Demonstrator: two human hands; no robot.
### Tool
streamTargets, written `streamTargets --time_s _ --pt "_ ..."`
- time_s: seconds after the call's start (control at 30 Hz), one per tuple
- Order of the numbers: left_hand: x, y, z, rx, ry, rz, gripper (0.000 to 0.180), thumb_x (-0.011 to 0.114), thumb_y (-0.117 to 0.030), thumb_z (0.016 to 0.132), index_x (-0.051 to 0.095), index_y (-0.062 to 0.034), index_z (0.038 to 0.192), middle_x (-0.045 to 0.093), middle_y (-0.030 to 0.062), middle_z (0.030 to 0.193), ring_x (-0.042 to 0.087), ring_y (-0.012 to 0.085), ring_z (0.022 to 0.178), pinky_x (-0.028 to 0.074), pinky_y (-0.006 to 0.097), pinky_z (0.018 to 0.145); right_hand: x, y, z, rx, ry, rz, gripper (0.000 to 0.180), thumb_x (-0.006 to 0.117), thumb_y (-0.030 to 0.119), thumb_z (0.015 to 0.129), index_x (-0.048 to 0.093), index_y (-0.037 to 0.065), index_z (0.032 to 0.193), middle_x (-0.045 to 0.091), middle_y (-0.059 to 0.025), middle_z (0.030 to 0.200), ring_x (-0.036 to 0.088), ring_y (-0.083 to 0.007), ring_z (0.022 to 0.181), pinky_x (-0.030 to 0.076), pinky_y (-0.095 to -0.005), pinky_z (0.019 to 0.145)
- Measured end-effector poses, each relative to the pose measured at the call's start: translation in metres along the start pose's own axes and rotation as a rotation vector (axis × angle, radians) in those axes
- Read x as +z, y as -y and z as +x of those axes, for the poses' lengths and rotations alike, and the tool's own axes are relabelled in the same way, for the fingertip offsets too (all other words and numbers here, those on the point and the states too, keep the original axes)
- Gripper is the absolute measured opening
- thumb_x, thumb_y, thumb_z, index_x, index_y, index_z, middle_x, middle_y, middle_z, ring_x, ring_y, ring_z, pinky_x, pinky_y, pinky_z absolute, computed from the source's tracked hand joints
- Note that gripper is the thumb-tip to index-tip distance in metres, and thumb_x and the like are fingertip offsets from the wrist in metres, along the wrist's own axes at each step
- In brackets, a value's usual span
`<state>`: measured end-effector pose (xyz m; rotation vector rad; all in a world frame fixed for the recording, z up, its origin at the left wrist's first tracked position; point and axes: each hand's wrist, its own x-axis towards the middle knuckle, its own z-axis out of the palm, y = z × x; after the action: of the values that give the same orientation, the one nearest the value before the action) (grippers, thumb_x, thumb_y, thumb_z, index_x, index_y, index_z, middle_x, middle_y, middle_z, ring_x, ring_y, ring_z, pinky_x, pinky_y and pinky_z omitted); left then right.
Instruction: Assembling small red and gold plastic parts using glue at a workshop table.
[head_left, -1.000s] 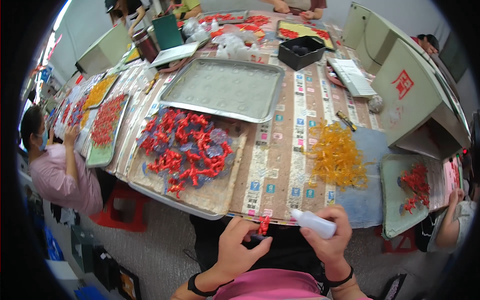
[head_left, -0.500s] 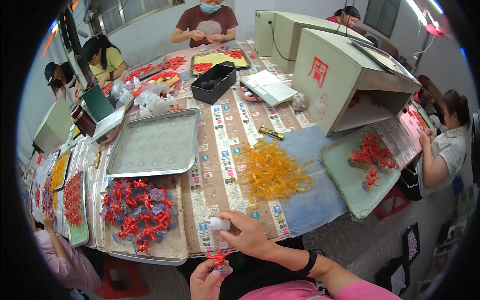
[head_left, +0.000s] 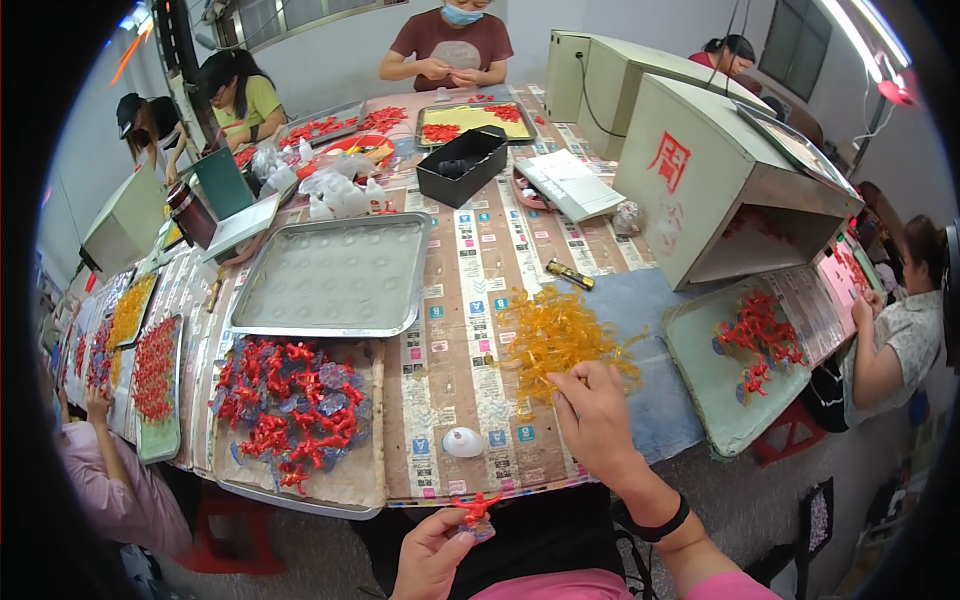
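My left hand (head_left: 432, 556), at the near table edge, pinches a small red figurine (head_left: 477, 508) on a translucent bluish base. My right hand (head_left: 598, 425) reaches over the near edge of a heap of yellow translucent plastic strips (head_left: 560, 335). Its thumb and forefinger are drawn together at the strips; what lies between the fingertips is too small to make out. Left of that hand, a small white bottle (head_left: 462, 442) rests on the table, touched by neither hand. To the left, several red figurines with bluish bases (head_left: 290, 410) are heaped on a paper-lined tray (head_left: 368, 440).
Behind the heaped figurines is a metal tray (head_left: 330, 275). A black box (head_left: 462, 168) and an open notebook (head_left: 570, 185) lie farther back. At right stand a large pale metal cabinet (head_left: 700, 190) and a green tray (head_left: 690, 360) with red figurines. Several people work around the table.
My right hand has let go of the white bottle, now on the table, and moved right to the yellow strips. My left hand still holds the figurine, slightly farther right.
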<state>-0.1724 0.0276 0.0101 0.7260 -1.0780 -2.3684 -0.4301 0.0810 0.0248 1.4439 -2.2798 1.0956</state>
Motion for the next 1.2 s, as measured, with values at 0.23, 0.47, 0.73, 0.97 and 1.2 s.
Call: streamTargets --time_s 0.23,0.47,0.73,0.97,1.2 --pt "0.002 -0.002 -0.001 0.038 0.022 0.019 0.026 0.056 -0.001 0.091 0.057 0.0043 0.116 0.063 0.0096 0.108 0.062 0.0159 0.097 0.049 0.028 0.088 0.011 -0.008 -0.001 -0.018 0.093 0.002 0.015 0.065 0.002 0.075 0.064 0.001 0.09 0.053 -0.0105 0.085 0.052 -0.0298 0.082 0.043 -0.0382 0.071" --pt "-0.001 -0.003 -0.002 -0.003 -0.006 0.049 0.025 0.056 -0.003 0.092 0.056 0.0045 0.116 0.063 0.0097 0.108 0.062 0.0171 0.097 0.05 0.03 0.088 -0.001 -0.006 -0.013 0.127 0.119 0.285 0.014 0.065 -0.001 0.076 0.063 0.001 0.089 0.06 -0.0122 0.085 0.059 -0.0293 0.08 0.047 -0.0341 0.07" --pt "0.004 -0.005 -0.001 -0.027 -0.024 -0.037 0.026 0.057 -0.004 0.091 0.056 0.0041 0.116 0.06 0.0125 0.112 0.061 0.0196 0.101 0.049 0.034 0.092 -0.01 -0.002 -0.022 0.675 0.144 0.852 0.013 0.065 0.002 0.084 0.062 -0.001 0.097 0.066 -0.0076 0.089 0.065 -0.0152 0.075 0.051 -0.0241 0.059" --pt "0.007 -0.004 0.002 -0.041 0.0 -0.097 0.029 0.051 -0.006 0.095 0.05 0.0043 0.122 0.056 0.0171 0.121 0.057 0.0239 0.11 0.046 0.042 0.099 -0.023 0.028 -0.047 0.831 0.393 1.189 0.02 0.066 -0.002 0.084 0.062 -0.006 0.103 0.066 -0.0124 0.096 0.067 -0.0183 0.084 0.056 -0.0276 0.072" --pt "0.004 -0.001 0.001 -0.051 0.034 -0.16 0.034 0.053 -0.014 0.096 0.048 0.0031 0.125 0.055 0.0159 0.124 0.054 0.0234 0.116 0.043 0.042 0.102 -0.03 0.064 -0.056 0.353 0.479 0.844 0.017 0.072 0.001 0.079 0.069 -0.001 0.095 0.068 -0.0111 0.091 0.066 -0.0147 0.078 0.053 -0.0238 0.069"
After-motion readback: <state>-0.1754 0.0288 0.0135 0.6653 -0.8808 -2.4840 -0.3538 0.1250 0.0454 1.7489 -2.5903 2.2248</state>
